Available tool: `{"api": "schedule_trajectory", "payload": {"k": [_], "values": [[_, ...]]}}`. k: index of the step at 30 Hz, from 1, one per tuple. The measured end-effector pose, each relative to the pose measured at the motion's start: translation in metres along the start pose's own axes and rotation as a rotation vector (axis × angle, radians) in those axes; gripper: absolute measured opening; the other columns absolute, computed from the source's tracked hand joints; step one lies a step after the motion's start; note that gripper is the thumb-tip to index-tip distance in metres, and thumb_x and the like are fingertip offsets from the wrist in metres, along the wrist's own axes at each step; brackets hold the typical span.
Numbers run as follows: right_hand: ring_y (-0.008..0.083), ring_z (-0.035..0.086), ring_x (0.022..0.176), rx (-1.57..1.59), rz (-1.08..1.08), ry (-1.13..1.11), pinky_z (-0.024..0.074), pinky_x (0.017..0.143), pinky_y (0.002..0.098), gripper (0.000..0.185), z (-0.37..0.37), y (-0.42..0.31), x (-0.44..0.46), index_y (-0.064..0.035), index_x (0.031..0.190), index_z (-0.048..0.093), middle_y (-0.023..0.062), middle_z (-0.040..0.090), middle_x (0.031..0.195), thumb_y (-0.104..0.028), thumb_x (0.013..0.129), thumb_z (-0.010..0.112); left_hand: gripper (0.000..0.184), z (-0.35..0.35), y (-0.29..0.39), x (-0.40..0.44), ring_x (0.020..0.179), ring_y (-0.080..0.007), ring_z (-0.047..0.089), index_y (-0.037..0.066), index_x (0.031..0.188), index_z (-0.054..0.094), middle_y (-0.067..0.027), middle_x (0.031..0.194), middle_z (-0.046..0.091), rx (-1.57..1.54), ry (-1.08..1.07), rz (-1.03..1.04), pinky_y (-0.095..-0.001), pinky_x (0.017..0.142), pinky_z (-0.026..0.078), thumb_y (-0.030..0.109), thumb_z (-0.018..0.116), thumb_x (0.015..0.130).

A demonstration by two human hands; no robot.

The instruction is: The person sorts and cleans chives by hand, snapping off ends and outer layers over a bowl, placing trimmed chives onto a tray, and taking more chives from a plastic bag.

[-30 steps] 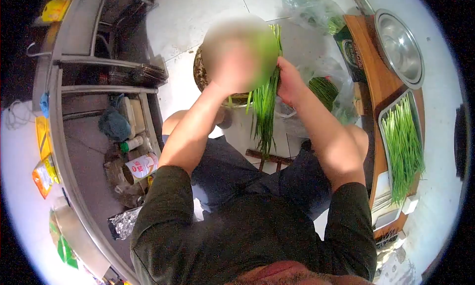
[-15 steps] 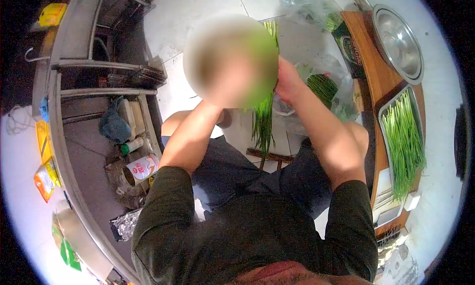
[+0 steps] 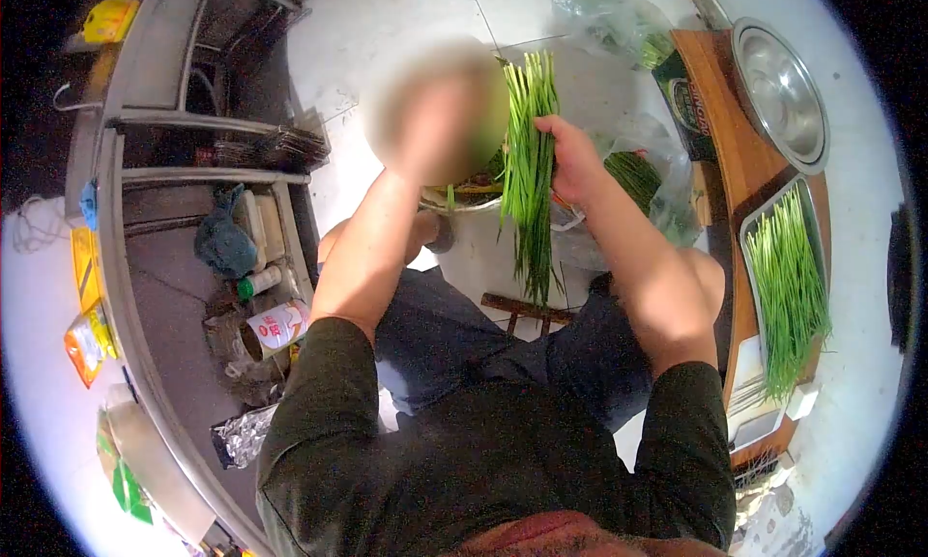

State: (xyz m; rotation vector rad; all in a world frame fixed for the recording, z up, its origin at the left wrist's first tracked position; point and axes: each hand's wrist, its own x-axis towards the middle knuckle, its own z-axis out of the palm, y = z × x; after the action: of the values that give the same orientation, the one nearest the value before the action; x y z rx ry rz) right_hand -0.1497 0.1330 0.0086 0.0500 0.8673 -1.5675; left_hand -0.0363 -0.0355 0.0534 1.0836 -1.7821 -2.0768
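Wooden bench (image 3: pixel 715 74): tray (image 3: pixel 817 227) of green stalks (image 3: pixel 785 286), steel bowl (image 3: pixel 778 93) | tiled floor (image 3: pixel 387 16): plastic bags (image 3: pixel 583 8)

This looked like a kitchen or similar food-preparation space: fresh green stalks (image 3: pixel 530 175) showed at one o'clock, more greens (image 3: pixel 788 286) lay in a metal tray (image 3: pixel 820 238) at three, a steel basin (image 3: pixel 781 93) stood near at two, metal-framed shelving (image 3: pixel 208 175) at nine held a can (image 3: pixel 278 327), and pale floor tiles (image 3: pixel 353 35) spread at eleven.

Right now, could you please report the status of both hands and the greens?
Right hand holding a bunch of green stalks. Left hand blurred, grip unreadable. Nothing seen blocking the bunch; blur hides part of the round container.
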Motion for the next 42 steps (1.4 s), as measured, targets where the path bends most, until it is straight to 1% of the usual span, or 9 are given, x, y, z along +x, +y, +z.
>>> {"api": "schedule_trajectory", "payload": {"k": [2,8,20,26,28,29,33,36,42], "values": [[0.0239,0.065,0.085,-0.028,0.026,-0.029,0.0545,0.074,0.0385,0.034,-0.004,0.001,-0.001,0.0013,0.110,0.058,0.0141,0.066,0.097,-0.025,0.092,0.046,0.015,0.013,-0.007,0.002,0.049,-0.0054,0.041,0.006,0.091,0.063,0.0034,0.067,0.054,0.053,0.030,0.087,-0.0217,0.045,0.031,0.021,0.065,0.088],[0.0207,0.066,0.077,-0.260,-0.198,0.052,0.0548,0.066,0.0364,0.033,0.010,0.011,-0.008,-0.0009,0.110,0.059,0.0095,0.066,0.091,-0.013,0.081,0.069,0.015,0.000,-0.066,0.040,0.057,-0.0041,0.045,0.006,0.083,0.060,0.0027,0.070,0.055,0.391,-0.025,0.612,-0.0214,0.050,0.036,0.018,0.067,0.086],[0.0206,0.066,0.083,-0.080,-0.136,0.077,0.0555,0.071,0.0354,0.027,0.007,0.010,-0.013,0.0010,0.110,0.058,0.0096,0.066,0.096,-0.009,0.085,0.062,0.012,0.001,-0.053,0.024,0.043,-0.0074,0.039,0.006,0.082,0.053,0.0010,0.057,0.047,0.169,-0.068,0.408,-0.0248,0.042,0.030,0.013,0.060,0.089],[0.0220,0.066,0.079,-0.056,-0.228,0.060,0.0553,0.068,0.0356,0.033,0.012,0.006,-0.029,0.0022,0.111,0.058,0.0109,0.066,0.095,-0.014,0.083,0.068,0.012,0.024,-0.028,-0.003,0.045,-0.0056,0.039,0.006,0.082,0.053,0.0037,0.057,0.045,0.155,-0.069,0.294,-0.0234,0.041,0.027,0.014,0.058,0.090],[0.0217,0.066,0.078,-0.053,-0.280,0.091,0.0551,0.067,0.0353,0.033,0.015,0.013,-0.029,0.0017,0.110,0.060,0.0102,0.066,0.093,-0.015,0.083,0.069,0.013,0.042,-0.006,-0.025,0.044,-0.0049,0.037,0.007,0.082,0.053,0.0054,0.056,0.042,0.068,-0.080,0.152,-0.0230,0.041,0.025,0.014,0.058,0.090],[0.0216,0.066,0.077,-0.050,-0.307,0.108,0.0550,0.067,0.0352,0.033,0.014,0.019,-0.032,0.0015,0.109,0.060,0.0098,0.066,0.092,-0.015,0.082,0.070,0.014,0.023,-0.025,-0.014,0.058,-0.0081,0.051,0.006,0.099,0.058,-0.0003,0.072,0.056,0.122,-0.148,0.148,-0.0236,0.050,0.039,0.018,0.058,0.092],[0.0213,0.063,0.076,0.079,-0.307,0.157,0.0541,0.067,0.0353,0.037,0.012,0.013,-0.044,0.0041,0.110,0.058,0.0102,0.064,0.093,-0.011,0.080,0.071,0.029,-0.018,-0.054,-0.005,0.090,-0.0129,0.051,0.007,0.121,0.049,-0.0037,0.104,0.053,-0.041,-0.255,0.212,-0.0283,0.077,0.041,0.022,0.053,0.096],[0.0217,0.063,0.072,-0.062,-0.449,0.352,0.0537,0.065,0.0358,0.024,-0.001,0.008,-0.048,0.0019,0.104,0.059,0.0107,0.066,0.089,-0.012,0.085,0.065,0.043,-0.034,-0.062,-0.005,0.114,-0.0164,0.050,0.008,0.138,0.042,-0.0062,0.129,0.052,-0.168,-0.325,0.272,-0.0318,0.098,0.042,0.025,0.049,0.099],[0.0230,0.063,0.071,-0.206,-0.595,0.562,0.0508,0.062,0.0359,0.021,-0.010,-0.044,-0.093,0.0015,0.096,0.058,0.0125,0.065,0.082,-0.012,0.081,0.064,0.046,-0.046,-0.044,-0.017,0.120,-0.0170,0.047,0.008,0.142,0.037,-0.0072,0.134,0.049,0.131,-0.241,0.456,-0.0308,0.101,0.040,0.019,0.048,0.099]]}}
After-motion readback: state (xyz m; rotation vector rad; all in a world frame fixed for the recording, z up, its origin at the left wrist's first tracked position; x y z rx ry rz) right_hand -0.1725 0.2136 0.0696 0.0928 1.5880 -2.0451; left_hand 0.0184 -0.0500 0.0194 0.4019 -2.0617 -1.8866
